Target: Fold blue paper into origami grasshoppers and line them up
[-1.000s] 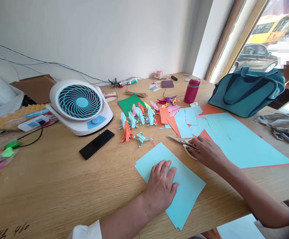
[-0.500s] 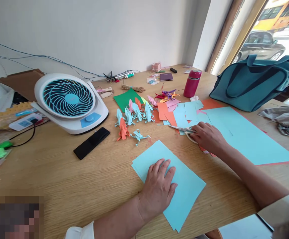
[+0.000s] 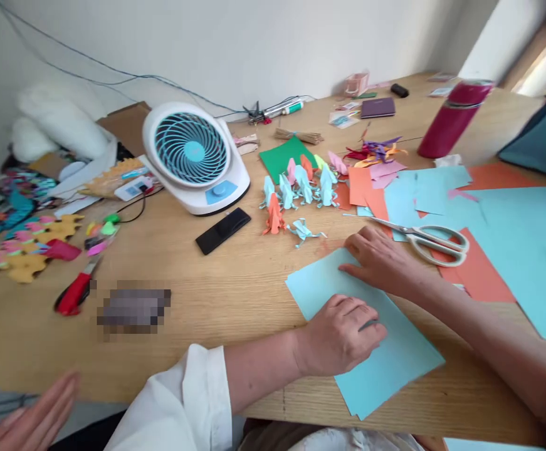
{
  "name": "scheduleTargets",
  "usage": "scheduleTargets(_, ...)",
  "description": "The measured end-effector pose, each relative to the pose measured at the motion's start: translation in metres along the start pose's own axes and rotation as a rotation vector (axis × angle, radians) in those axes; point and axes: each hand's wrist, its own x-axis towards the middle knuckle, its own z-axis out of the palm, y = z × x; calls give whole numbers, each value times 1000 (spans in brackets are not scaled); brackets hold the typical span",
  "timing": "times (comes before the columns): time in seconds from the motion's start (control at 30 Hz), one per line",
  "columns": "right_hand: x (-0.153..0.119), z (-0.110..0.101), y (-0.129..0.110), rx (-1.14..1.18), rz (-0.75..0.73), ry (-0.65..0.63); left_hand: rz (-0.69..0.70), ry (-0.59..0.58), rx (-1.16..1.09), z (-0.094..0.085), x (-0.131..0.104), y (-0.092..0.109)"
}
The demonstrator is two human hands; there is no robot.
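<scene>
Some light-blue sheets (image 3: 407, 351), left hand (image 3: 343, 332) curled on top, grip unclear, right hand (image 3: 378, 258) open, palm-down at far corner

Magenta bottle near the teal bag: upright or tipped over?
Upright. The bottle stands on its base on the wooden table, cap end at the top; its slant looks like lens distortion.

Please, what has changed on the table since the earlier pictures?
The right hand has let go of the scissors, which now lie on the cut papers. It has moved left, onto the light-blue sheets. Another person's hand has come into view at lower left. The left hand stays on the sheets; the fan has not moved.
</scene>
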Motion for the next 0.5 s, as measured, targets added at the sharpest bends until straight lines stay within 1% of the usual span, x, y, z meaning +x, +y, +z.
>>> scheduleTargets(0.1, 0, 8, 2, 91, 55, 36, 8, 9, -2, 5, -1, -1)
scheduleTargets(0.23, -6, 13, 0, 322, 111, 26, 12, 44, 9, 10, -1, -2)
scheduleTargets(0.33, -9, 10, -4, 428, 171, 31, 13, 76, 14, 12, -2, -2)
scheduleTargets(0.5, -12, -1, -6, 522, 231, -18, 8, 107, 18, 11, -2, -3)
